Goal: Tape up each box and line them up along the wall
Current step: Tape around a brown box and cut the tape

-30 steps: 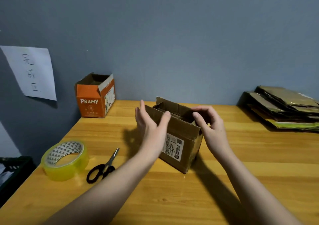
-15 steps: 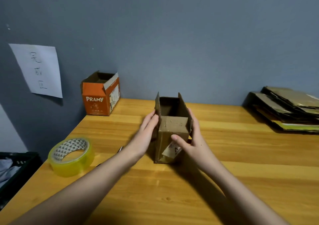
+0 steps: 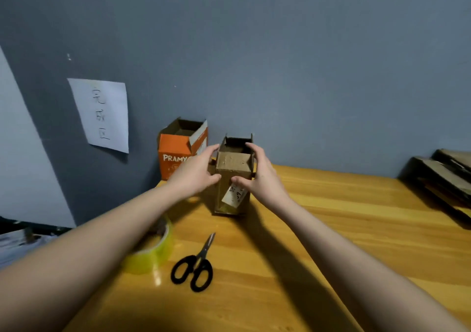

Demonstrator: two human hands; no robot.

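So we count one orange box (image 3: 178, 153) set at the wall (image 3: 280, 64), its flaps open, while flat cartons (image 3: 443, 176) wait far right. Our left hand (image 3: 196, 173) and right hand (image 3: 262, 176) clasp the brown box (image 3: 230, 178) beside it, top unsealed; tape (image 3: 153, 252) and scissors (image 3: 196, 265) lie near us.

There is one view only, a wide-angle camera worn on the person's head, so no second view shares any part of it. It looks forward and down over the yellow wooden table (image 3: 356, 229) toward the grey-blue wall (image 3: 280, 64) at 12 o'clock. It sits close: both bare forearms enter from 6 o'clock and fill the lower edge. Straight lines bend toward the frame's sides.
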